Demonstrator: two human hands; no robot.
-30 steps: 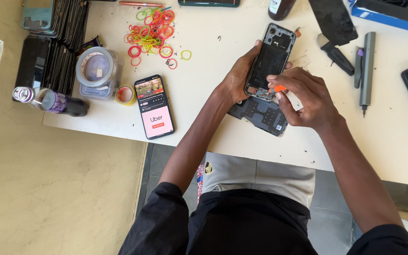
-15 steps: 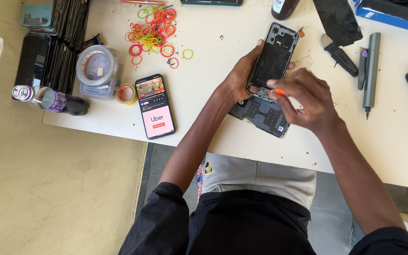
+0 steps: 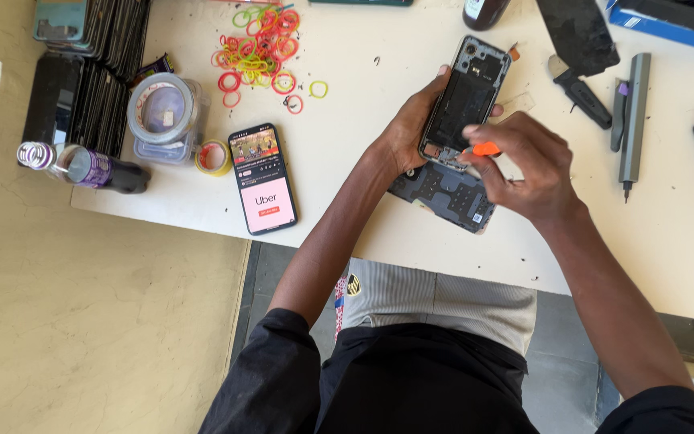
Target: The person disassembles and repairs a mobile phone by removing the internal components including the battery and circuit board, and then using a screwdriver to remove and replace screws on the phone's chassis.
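My left hand (image 3: 415, 124) grips an opened phone (image 3: 466, 100) with its back off, holding it by the left edge above the white table (image 3: 379, 201). My right hand (image 3: 528, 165) pinches a small orange tool (image 3: 485, 149) whose tip touches the phone's lower end. Under both hands lies a dark grey inner cover plate (image 3: 443, 193) flat on the table.
A lit phone (image 3: 263, 178) lies to the left, beside a tape roll (image 3: 214, 157) and a clear tub (image 3: 164, 116). Coloured rubber bands (image 3: 263, 44) are scattered behind. A grey screwdriver pen (image 3: 632, 120) and black tool (image 3: 580, 92) lie at right. Stacked phone screens (image 3: 94, 72) sit far left.
My right hand has shifted slightly left with the orange tool, closer over the phone's lower end. The left hand keeps the same hold.
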